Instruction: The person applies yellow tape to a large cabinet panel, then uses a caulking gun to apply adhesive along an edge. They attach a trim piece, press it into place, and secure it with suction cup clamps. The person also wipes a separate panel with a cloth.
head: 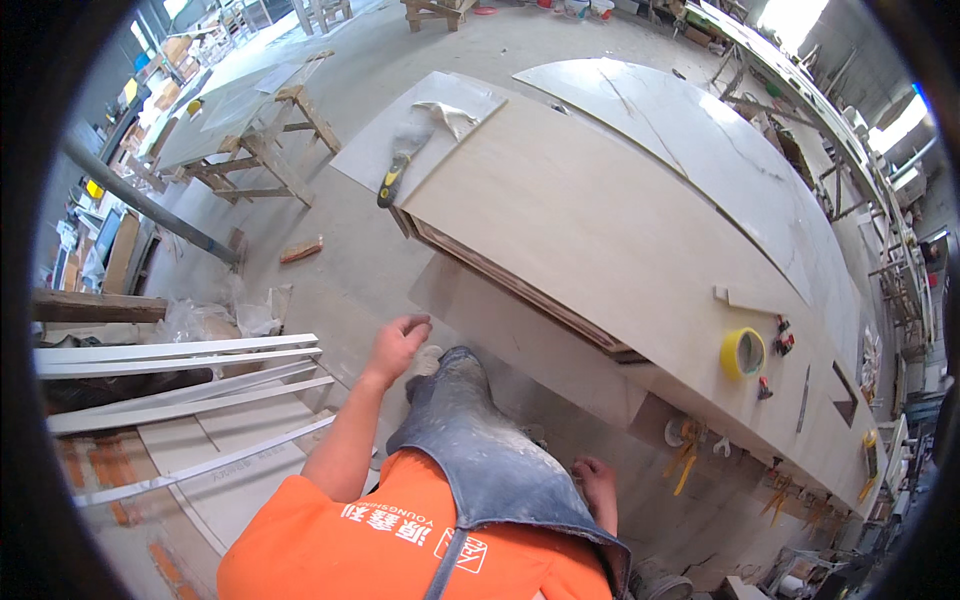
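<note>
My left hand (399,346) hangs left of the dusty blue apron (480,420), fingers half curled, with nothing visible in it. Beside it a pale object (428,361), too unclear to name, shows near the apron's tip. My right hand (595,481) is low by the apron's right edge, its fingers bent inward; whether it grips anything is hidden. Before me stands a long beige slab-topped piece (570,217), apart from both hands. On its far left end, a white slab piece (367,150) carries a scraper with a black-and-yellow handle (393,180) and a crumpled whitish sheet (450,118).
A yellow tape roll (727,354), red-and-black clamps (784,337) and a rectangular cutout (845,401) mark the slab's right part. Behind lies a rounded marble-patterned slab (675,127). White strips (187,356) jut in at left. Wooden trestles (259,161) stand beyond a grey pole (150,202).
</note>
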Demonstrator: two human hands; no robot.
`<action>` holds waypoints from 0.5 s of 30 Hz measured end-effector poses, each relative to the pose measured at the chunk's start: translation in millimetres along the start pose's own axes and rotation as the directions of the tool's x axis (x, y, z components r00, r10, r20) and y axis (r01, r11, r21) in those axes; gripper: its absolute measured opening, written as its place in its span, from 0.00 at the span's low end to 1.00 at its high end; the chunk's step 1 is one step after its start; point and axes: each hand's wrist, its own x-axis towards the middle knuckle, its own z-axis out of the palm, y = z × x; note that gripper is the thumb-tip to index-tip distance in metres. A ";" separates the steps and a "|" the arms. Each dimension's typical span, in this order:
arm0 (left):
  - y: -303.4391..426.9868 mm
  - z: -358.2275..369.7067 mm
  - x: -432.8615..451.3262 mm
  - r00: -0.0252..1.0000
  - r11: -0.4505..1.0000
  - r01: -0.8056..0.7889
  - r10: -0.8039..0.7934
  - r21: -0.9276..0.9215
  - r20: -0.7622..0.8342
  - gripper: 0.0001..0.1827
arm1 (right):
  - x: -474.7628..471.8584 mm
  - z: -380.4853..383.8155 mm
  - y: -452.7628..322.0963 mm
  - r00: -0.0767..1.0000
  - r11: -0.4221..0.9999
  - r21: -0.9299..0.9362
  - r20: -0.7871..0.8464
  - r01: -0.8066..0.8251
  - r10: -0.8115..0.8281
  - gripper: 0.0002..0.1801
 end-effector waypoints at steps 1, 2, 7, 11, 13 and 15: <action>3.1 -14.0 14.0 1.000 0.996 -0.012 0.011 -0.088 -0.008 0.24 | -5.8 6.7 -23.3 0.998 0.997 -0.040 -0.014 0.065 -0.065 0.17; 7.3 -32.0 28.3 1.000 0.985 0.001 -0.003 -0.172 -0.016 0.25 | -12.9 14.6 -51.7 0.995 0.993 -0.074 -0.034 0.093 -0.096 0.17; 43.5 -134.0 119.8 0.996 0.814 -0.087 0.069 -0.574 -0.053 0.27 | -50.1 96.5 -248.5 0.886 0.890 -0.025 -0.088 0.456 -0.456 0.14; 79.0 -187.5 196.9 0.955 0.593 0.033 0.218 -0.804 0.200 0.21 | -59.4 199.6 -404.6 0.715 0.710 -0.166 -0.038 0.684 -0.698 0.16; 89.2 -197.5 218.1 0.909 0.524 0.161 0.252 -0.836 0.333 0.16 | -49.1 248.2 -463.0 0.589 0.544 -0.392 -0.009 0.741 -0.808 0.21; 94.6 -198.4 228.6 0.894 0.525 0.270 0.175 -0.807 0.413 0.15 | -35.9 282.3 -500.8 0.572 0.451 -0.592 0.021 0.668 -0.820 0.28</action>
